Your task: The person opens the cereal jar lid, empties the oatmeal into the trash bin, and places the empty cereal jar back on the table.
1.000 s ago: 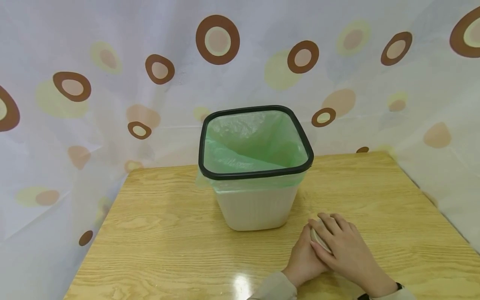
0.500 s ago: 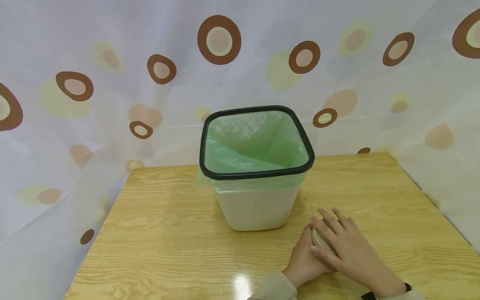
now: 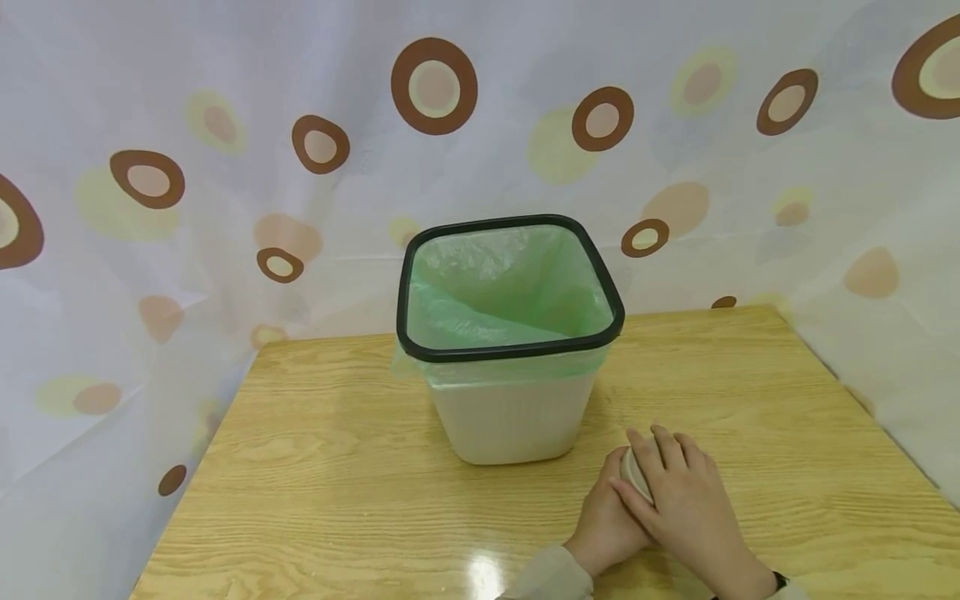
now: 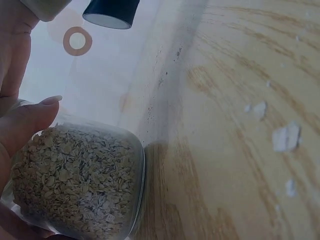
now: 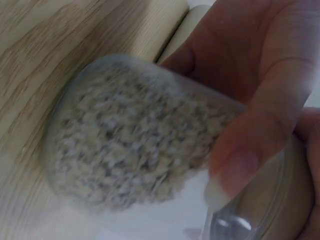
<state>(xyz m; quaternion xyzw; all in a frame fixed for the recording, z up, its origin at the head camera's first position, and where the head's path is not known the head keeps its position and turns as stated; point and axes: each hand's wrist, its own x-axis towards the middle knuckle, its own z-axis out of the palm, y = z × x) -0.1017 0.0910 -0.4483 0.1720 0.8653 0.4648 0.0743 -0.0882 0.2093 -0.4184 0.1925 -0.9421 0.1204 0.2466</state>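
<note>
My left hand (image 3: 606,518) grips a clear jar (image 4: 75,180) of oat flakes near the table's front right. In the right wrist view the jar (image 5: 130,140) lies slanted across the picture, with the left thumb (image 5: 240,167) pressed along its side near the top. Over the beige lid (image 3: 636,473) my right hand (image 3: 688,504) curls its fingers, its thumb at the lid's near edge. In the head view both hands cover the jar's body, and only part of the lid shows.
A white bin (image 3: 513,421) with a black rim (image 3: 517,352) and a green bag (image 3: 502,287) stands behind and left of the hands. Pale flecks (image 4: 286,137) show on the wooden table (image 3: 330,467). A patterned sheet (image 3: 480,183) hangs behind the table.
My right hand has turned on the lid: its fingers spread and shifted right, then closed over it again with the wrist farther left. The left hand and the bin stay in place.
</note>
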